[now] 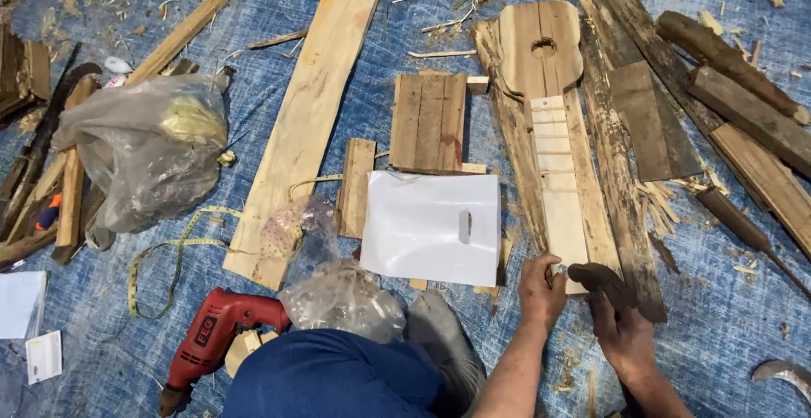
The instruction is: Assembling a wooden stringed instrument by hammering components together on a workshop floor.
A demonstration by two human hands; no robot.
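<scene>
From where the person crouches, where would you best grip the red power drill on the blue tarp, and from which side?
Grip the red drill by its pistol handle, coming from above on the person's left. It lies on its side with the nose pointing toward the lower left, so the handle looks reachable, though the blue-clad knee and a crumpled clear bag crowd its rear end.

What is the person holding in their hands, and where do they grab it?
The right hand grips a dark tool by its lower end. The left hand holds nothing; it presses on the near end of the pale guitar-shaped neck.

Guitar-shaped cutout: pale smooth wood. Old planks: dark, rough, weathered. Bag: white glossy plastic. Drill: red plastic.
</scene>
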